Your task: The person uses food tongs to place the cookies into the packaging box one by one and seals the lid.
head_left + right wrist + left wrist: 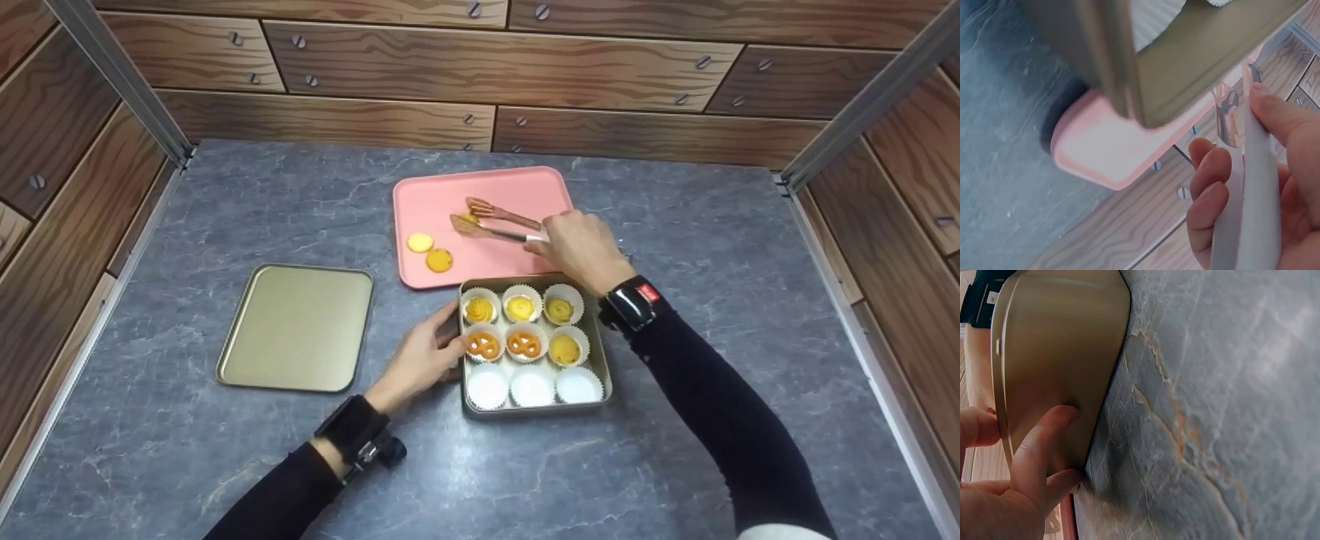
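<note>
My right hand [587, 247] holds serving tongs [510, 217] by their pale handles [1258, 197]. The tongs' ends are spread over the pink tray [487, 266], with a small yellow cookie [469, 217] between them, largely hidden. Two round cookies, one pale yellow [421, 242] and one darker [439, 260], lie at the tray's left. My left hand [420, 358] rests its fingertips against the left wall of a gold tin [536, 411], at the rim and below it. Inside are white paper cups; the front row [532, 386] looks bare, while cookies and two pretzels [523, 344] fill the others.
A flat gold lid [300, 330] lies left of the tin on the grey marbled table [187, 450]. The tin's back edge stands close against the tray's front. Wood-patterned walls [487, 64] enclose the table at the back and sides.
</note>
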### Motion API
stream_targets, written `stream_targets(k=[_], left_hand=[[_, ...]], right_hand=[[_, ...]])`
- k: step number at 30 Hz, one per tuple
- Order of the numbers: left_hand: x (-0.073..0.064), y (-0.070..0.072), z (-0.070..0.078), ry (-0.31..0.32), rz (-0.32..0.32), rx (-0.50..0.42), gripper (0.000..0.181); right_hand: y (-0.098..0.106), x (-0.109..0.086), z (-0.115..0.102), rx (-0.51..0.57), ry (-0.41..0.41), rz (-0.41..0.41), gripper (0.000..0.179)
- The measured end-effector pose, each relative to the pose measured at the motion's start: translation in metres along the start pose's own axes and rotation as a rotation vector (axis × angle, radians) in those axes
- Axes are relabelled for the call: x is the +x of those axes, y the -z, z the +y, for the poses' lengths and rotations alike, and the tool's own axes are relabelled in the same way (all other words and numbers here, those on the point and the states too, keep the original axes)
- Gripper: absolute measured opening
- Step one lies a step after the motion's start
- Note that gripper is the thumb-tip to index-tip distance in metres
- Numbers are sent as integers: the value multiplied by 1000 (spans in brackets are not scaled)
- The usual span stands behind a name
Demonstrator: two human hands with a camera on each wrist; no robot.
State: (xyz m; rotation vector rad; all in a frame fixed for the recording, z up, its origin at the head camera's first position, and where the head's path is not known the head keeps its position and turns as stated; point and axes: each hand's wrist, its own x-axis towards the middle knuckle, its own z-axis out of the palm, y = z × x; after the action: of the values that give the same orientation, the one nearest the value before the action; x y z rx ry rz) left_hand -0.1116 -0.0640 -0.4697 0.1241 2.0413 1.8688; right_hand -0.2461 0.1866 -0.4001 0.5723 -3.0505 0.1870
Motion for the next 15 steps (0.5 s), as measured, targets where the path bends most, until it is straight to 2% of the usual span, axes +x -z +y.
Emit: stream_targets(k=[6, 15], left_hand=[[0, 0, -1, -11, 4, 15, 74], [2, 0, -2, -33, 13, 40, 73]], right_hand=[[4, -10, 12, 9, 7, 2, 41], [0, -23, 30, 40, 28, 42, 39]])
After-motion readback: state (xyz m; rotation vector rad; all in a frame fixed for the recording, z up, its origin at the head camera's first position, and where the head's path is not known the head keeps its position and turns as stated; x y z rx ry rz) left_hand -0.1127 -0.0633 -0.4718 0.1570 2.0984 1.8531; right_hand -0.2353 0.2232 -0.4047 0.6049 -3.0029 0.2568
